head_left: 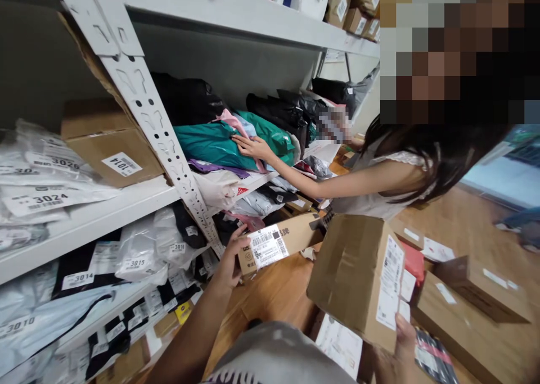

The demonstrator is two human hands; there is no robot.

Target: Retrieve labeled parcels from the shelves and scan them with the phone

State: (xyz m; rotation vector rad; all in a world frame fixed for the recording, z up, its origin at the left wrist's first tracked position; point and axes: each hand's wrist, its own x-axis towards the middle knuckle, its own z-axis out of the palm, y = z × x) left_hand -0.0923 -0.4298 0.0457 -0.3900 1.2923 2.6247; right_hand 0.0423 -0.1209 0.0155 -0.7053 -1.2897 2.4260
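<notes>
My left hand [233, 257] grips the near end of a long, flat cardboard box [297, 232], which has a white shipping label on its side. In front of me on the right, my right hand [399, 344] is closed on the lower corner of a larger brown cardboard box [346, 277]. A white label runs down that box's right face, beside my thumb. Both boxes are held up above the wooden floor, apart from each other. Most of my right fingers are hidden behind the larger box.
On the left, white metal shelves [84, 209] hold numbered bags and a carton [112, 139]. Another person's hand [253, 148] touches a green parcel bag [206, 142] on the middle shelf. More cardboard boxes [459, 311] and a red parcel [411, 260] lie at the right.
</notes>
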